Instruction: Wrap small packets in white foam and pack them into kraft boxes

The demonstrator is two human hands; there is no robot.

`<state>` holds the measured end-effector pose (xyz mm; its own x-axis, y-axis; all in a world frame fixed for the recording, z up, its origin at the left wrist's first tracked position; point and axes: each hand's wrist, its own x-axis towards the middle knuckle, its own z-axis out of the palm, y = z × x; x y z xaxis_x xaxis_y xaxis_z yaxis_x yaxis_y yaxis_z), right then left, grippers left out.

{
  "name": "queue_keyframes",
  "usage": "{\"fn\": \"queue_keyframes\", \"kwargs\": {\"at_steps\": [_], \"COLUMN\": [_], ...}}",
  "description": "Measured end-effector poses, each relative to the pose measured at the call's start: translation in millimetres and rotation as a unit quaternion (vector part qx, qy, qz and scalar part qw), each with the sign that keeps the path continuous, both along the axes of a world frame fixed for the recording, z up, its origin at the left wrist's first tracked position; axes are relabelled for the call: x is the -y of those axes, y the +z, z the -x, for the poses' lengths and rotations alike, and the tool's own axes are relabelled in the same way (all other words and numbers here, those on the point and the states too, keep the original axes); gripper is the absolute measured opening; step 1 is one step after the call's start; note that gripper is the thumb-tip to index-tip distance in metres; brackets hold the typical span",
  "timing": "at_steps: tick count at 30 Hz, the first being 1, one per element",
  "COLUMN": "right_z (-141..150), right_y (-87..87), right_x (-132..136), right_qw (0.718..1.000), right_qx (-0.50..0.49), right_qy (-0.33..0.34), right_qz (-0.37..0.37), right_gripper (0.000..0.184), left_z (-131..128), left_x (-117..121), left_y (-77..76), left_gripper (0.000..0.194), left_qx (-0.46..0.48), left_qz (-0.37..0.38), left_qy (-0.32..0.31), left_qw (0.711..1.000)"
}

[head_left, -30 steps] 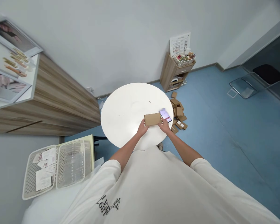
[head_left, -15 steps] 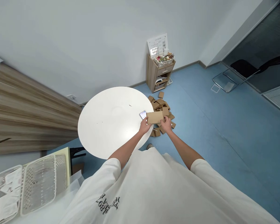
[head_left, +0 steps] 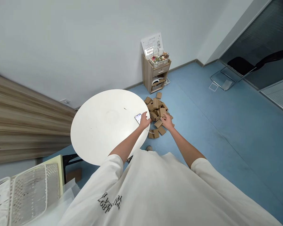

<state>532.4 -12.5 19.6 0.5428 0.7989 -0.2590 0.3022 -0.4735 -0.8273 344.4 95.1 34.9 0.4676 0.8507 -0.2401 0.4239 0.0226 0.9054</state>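
My left hand point(head_left: 144, 121) is empty, with fingers apart, over the right edge of the white round table point(head_left: 103, 125). Beside it on the tabletop lies a phone point(head_left: 138, 118) with a lit screen. My right hand point(head_left: 167, 121) also holds nothing; its fingers are spread and slightly curled, above the heap on the floor. That heap is made of several small brown cardboard boxes point(head_left: 153, 115), lying at mixed angles just past the table edge. One box point(head_left: 155, 103) stands out near the top of the heap.
A small wooden cabinet point(head_left: 146, 73) bearing a basket of dried flowers point(head_left: 159, 61) stands against the wall. White perforated baskets point(head_left: 29, 191) are at the lower left. A black chair point(head_left: 241, 66) stands at the far right. A shoe point(head_left: 149, 148) shows below the table.
Both hands have let go of the cardboard box they held between them, and it is now out of them. The hands have moved slightly apart. The view has shifted slightly right.
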Motion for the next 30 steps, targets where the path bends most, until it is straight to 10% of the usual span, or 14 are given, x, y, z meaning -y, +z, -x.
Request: {"fn": "queue_keyframes", "kwargs": {"at_steps": [19, 30], "right_z": [41, 95], "right_y": [-2.3, -21.6], "right_x": [2, -18], "right_qw": [0.999, 0.990], "right_qx": [-0.041, -0.068], "right_qy": [0.031, 0.126], "right_qz": [0.016, 0.003], "right_gripper": [0.045, 0.045], "left_z": [48, 126], "left_x": [9, 26], "left_y": [-6.0, -9.8], "left_gripper": [0.063, 0.059], "left_qx": [-0.027, -0.039], "left_qz": [0.019, 0.031], "left_qy": [0.032, 0.111], "left_qw": [0.999, 0.993]}}
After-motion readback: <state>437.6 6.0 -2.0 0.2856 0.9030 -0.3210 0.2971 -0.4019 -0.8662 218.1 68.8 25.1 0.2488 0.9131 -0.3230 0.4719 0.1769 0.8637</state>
